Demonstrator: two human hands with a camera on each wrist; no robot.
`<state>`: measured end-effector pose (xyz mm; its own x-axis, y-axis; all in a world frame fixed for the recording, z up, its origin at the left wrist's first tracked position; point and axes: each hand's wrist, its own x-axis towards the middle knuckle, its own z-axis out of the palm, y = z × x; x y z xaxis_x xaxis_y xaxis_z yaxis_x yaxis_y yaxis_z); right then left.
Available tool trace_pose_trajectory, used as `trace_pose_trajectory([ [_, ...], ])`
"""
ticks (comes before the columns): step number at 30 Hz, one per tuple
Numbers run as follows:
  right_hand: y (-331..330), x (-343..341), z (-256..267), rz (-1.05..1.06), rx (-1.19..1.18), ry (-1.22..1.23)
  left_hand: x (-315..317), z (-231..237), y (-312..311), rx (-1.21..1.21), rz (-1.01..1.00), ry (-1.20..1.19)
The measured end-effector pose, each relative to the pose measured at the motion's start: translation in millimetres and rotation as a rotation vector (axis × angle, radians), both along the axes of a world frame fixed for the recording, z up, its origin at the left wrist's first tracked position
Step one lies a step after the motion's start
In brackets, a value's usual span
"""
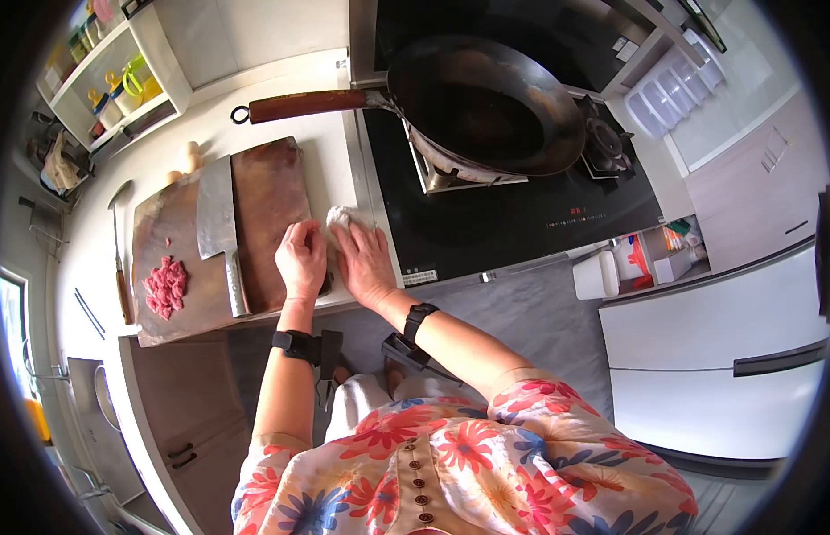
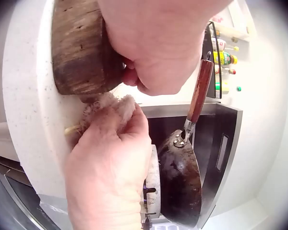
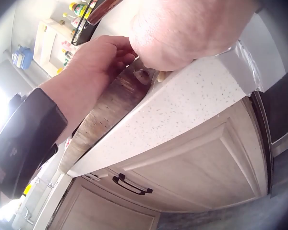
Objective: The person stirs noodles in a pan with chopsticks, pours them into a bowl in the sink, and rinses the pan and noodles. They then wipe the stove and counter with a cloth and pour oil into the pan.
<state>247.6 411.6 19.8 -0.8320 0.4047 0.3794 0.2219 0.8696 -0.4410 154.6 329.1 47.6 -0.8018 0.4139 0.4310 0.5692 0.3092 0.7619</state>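
A thick wooden cutting board (image 1: pixel 271 192) lies on the counter, its grain visible from the side. My left hand (image 1: pixel 301 260) has its fingers curled at the board's right edge and grips it there; the fingertips are partly hidden. Just to the right, my right hand (image 1: pixel 365 266) holds a crumpled whitish cloth (image 2: pixel 127 106) against the counter, pinched between thumb and fingers beside the board's end. A cleaver (image 1: pixel 217 209) rests on the board, its handle toward me. Left of it is a small heap of cut raw meat (image 1: pixel 166 287).
A large wok (image 1: pixel 486 107) sits on the black cooktop (image 1: pixel 522 218), its wooden handle (image 1: pixel 308 105) reaching left over the counter. A long-handled ladle (image 1: pixel 120 241) lies by the board's left side. Eggs (image 1: pixel 191 157) are behind the board, and a shelf (image 1: pixel 156 107) holds condiment jars.
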Motion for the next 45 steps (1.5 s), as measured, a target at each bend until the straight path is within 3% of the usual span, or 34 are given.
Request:
trace_pose_trajectory([
  [45, 0.9, 0.8, -1.7, 0.010, -0.017, -0.008, -2.4, -7.1, -0.2, 0.018, -0.004, -0.009],
])
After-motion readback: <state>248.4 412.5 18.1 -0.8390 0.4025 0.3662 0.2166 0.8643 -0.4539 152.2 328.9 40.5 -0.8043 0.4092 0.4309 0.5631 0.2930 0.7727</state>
